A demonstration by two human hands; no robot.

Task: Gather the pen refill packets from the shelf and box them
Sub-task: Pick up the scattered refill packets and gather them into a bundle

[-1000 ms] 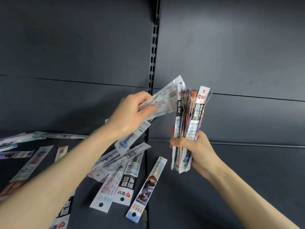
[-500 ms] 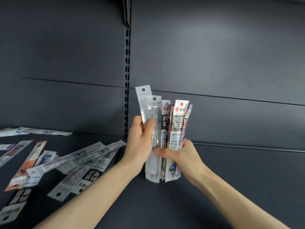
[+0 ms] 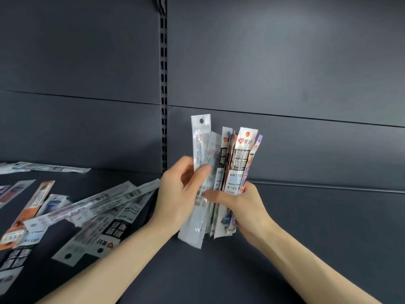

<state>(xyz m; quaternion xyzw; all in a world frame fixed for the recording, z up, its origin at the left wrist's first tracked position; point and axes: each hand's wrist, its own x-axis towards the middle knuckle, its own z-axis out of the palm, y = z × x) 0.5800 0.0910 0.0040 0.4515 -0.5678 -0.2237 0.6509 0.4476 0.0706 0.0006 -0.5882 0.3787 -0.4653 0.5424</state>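
Note:
An upright bundle of pen refill packets (image 3: 237,163) stands in the middle of the view, held between both hands above the dark shelf (image 3: 317,227). My left hand (image 3: 177,194) grips the clear packets on the bundle's left side, thumb across their front. My right hand (image 3: 243,207) wraps round the bundle's lower right part, thumb pressed over the front. Several more packets (image 3: 94,216) lie scattered flat on the shelf to the left. No box is in view.
A slotted metal upright (image 3: 164,106) runs down the dark back panel behind the bundle. More loose packets (image 3: 43,167) lie along the shelf's back edge at far left. The shelf to the right of my hands is bare dark metal.
My left hand brought its fanned packets over to the bundle in my right hand and joined them upright. The view shifted right, so the scattered packets now lie farther left.

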